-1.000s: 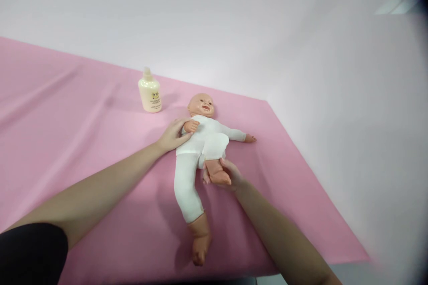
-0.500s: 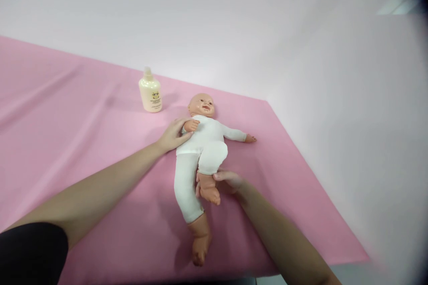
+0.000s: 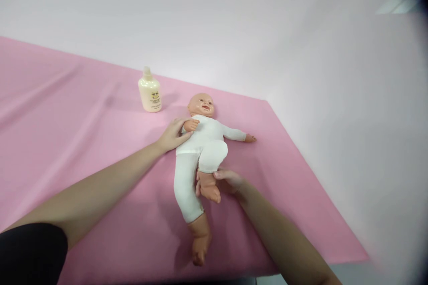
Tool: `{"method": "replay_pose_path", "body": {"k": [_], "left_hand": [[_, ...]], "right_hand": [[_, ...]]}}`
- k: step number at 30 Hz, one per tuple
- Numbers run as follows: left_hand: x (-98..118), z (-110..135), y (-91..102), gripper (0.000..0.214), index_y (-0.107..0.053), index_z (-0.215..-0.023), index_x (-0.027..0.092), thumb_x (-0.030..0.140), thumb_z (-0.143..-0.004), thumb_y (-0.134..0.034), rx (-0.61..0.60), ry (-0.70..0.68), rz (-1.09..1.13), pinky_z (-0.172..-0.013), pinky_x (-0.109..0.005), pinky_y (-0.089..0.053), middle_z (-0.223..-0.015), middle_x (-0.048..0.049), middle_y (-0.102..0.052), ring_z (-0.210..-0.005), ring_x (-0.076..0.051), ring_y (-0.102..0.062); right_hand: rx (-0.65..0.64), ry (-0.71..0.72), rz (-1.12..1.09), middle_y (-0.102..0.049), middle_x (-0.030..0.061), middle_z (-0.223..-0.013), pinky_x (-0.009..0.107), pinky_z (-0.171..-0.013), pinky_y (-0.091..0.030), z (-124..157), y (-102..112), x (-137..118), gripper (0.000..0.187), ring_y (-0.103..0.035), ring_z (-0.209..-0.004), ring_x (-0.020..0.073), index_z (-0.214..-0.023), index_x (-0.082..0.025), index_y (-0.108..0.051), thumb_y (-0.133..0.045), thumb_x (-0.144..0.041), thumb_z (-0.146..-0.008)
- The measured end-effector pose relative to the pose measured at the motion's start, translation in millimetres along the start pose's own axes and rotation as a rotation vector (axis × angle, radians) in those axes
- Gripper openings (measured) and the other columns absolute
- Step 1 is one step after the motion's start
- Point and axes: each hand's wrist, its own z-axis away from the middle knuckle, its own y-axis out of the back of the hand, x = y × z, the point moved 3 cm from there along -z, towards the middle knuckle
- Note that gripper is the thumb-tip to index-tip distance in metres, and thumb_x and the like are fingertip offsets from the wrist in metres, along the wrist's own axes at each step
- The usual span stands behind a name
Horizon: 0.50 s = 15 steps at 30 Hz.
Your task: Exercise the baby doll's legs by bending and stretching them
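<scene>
One doll (image 3: 205,136): left hand (image 3: 172,136) holds arm (image 3: 191,125); right hand (image 3: 230,179), ankle (image 3: 207,180); cloth edge (image 3: 234,95) beyond head (image 3: 201,104).

prob. training rm, baby doll (image 3: 205,132), btl (image 3: 151,94), pink tbl cover (image 3: 83,129), white wall (image 3: 140,18)

Baby doll (image 3: 209,131): 1 counted in all
Doll hands (image 3: 191,125) (image 3: 250,138): 2 in view
Doll legs (image 3: 186,182) (image 3: 213,156): 2 in view
Doll feet (image 3: 210,189) (image 3: 200,238): 2 in view
Cream-coloured bottle (image 3: 151,95): 1 counted
Pink cover (image 3: 287,187): 1 counted
Left grip (image 3: 172,136): 1
Right grip (image 3: 230,179): 1, making 2 for the person
Person's forearms (image 3: 100,191) (image 3: 281,236): 2 in view
Black sleeve (image 3: 33,251): 1 in view
</scene>
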Motion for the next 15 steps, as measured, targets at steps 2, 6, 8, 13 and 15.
{"method": "replay_pose_path", "body": {"k": [2, 6, 8, 13, 15], "left_hand": [[-0.2, 0.1, -0.2, 0.045, -0.066, -0.133, 0.021, 0.045, -0.094, -0.065, 0.004, -0.004, 0.003, -0.111, -0.053, -0.053, -0.131, -0.0134, -0.076, -0.121, -0.034, -0.068], [-0.4, -0.1, -0.6, 0.045, -0.067, -0.131, 0.020, 0.045, -0.094, -0.064, 0.012, -0.016, 0.006, -0.110, -0.053, -0.053, -0.130, -0.0140, -0.076, -0.120, -0.034, -0.069], [-0.8, -0.2, -0.8, 0.045, -0.067, -0.132, 0.020, 0.045, -0.094, -0.064, 0.008, -0.010, 0.001, -0.110, -0.054, -0.053, -0.130, -0.0138, -0.076, -0.120, -0.034, -0.069], [-1.9, -0.2, -0.9, 0.046, -0.066, -0.133, 0.020, 0.046, -0.094, -0.064, 0.008, -0.008, 0.001, -0.110, -0.054, -0.052, -0.132, -0.0144, -0.076, -0.122, -0.034, -0.068], [-2.1, -0.3, -1.1, 0.046, -0.066, -0.132, 0.020, 0.046, -0.094, -0.063, 0.009, -0.014, 0.003, -0.111, -0.054, -0.052, -0.132, -0.0145, -0.076, -0.122, -0.034, -0.068]], "right_hand": [[-0.005, 0.013, -0.001, -0.071, 0.0075, -0.079, 0.041, -0.082, -0.056, -0.6, -1.2, -1.1, 0.065, -0.067, -0.076, 0.0243, -0.103, -0.019, -0.064, -0.077, -0.074, -0.071], [0.008, 0.016, 0.017, -0.071, 0.0068, -0.079, 0.039, -0.080, -0.055, -1.1, -2.0, -1.6, 0.066, -0.067, -0.074, 0.0229, -0.104, -0.019, -0.062, -0.074, -0.075, -0.071], [0.012, 0.002, 0.027, -0.071, 0.0068, -0.079, 0.040, -0.081, -0.056, -1.3, -1.4, -0.7, 0.067, -0.067, -0.074, 0.0229, -0.105, -0.020, -0.061, -0.073, -0.076, -0.070], [0.023, -0.016, 0.059, -0.070, 0.0089, -0.081, 0.043, -0.082, -0.057, -1.9, -0.1, 0.3, 0.076, -0.071, -0.085, 0.0290, -0.108, -0.019, -0.059, -0.073, -0.082, -0.067], [0.026, -0.023, 0.057, -0.071, 0.0112, -0.084, 0.044, -0.084, -0.057, -1.7, -0.8, 0.0, 0.078, -0.072, -0.092, 0.0315, -0.110, -0.018, -0.060, -0.073, -0.082, -0.068]]}}
